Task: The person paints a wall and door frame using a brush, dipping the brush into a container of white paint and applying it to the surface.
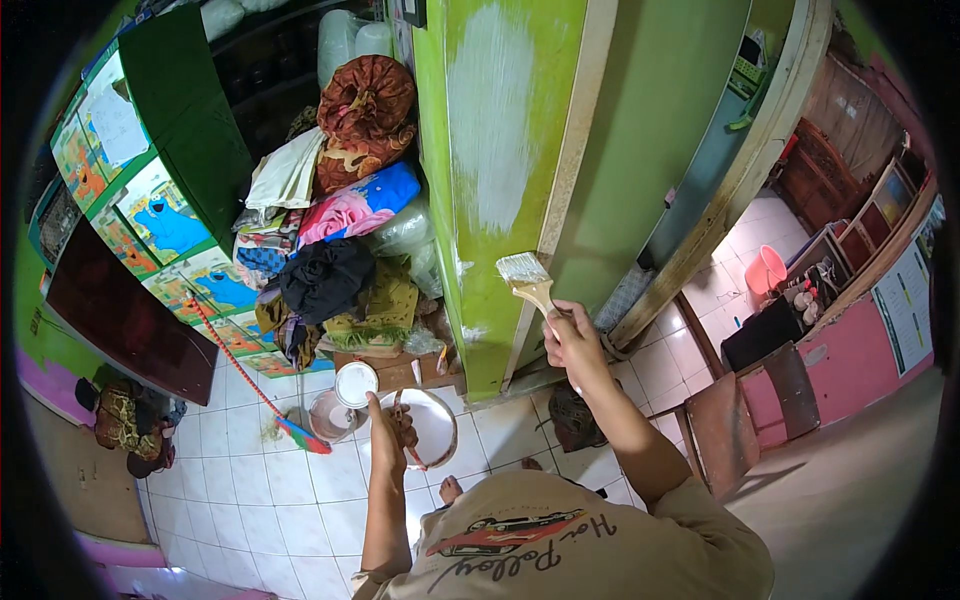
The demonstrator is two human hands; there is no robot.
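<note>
My right hand (568, 336) grips a wooden-handled paintbrush (522, 270) with whitish bristles, held beside the edge of a green wall column (500, 330). The column has a rough white patch (488, 115) higher up and smaller smears below. My left hand (392, 428) holds a small round white container (355, 384) with white contents. Beneath it on the tiled floor (300, 485) stand a wide white bucket (448, 442) and a smaller pail (328, 420).
A pile of cloths and bags (325, 280) sits left of the column, beside cartoon-decorated drawers (160, 225). A broom (305, 436) leans there. Right are a dark bundle (572, 420), brown board (722, 440), and doorway (770, 160) showing a red bucket (765, 270).
</note>
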